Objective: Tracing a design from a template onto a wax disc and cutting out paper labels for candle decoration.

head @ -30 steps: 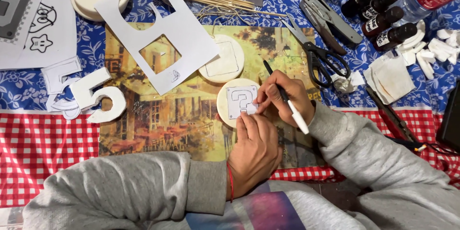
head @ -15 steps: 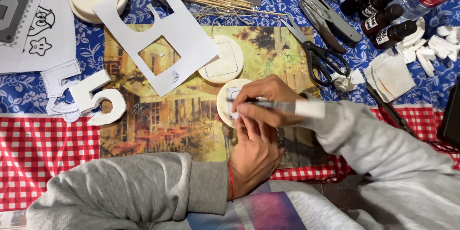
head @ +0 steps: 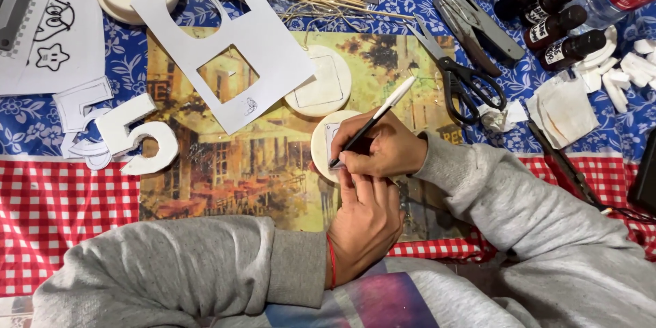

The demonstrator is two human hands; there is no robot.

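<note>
Where a painted street-scene placemat (head: 205, 184) covers the blue floral and red checked tabletop (head: 61, 232), the right hand (head: 383, 150) pinches a craft knife (head: 372, 121), tip down-left on a round white disc (head: 322, 145), handle slanting up-right. The left hand (head: 369, 219) lies flat, bracing the disc.

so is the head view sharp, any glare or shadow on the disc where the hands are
Head view: sharp and evenly lit, no motion blur on the right hand or its pen; no glare on the disc, only a soft shadow under the hands; the left hand covers the disc's lower edge.
</note>
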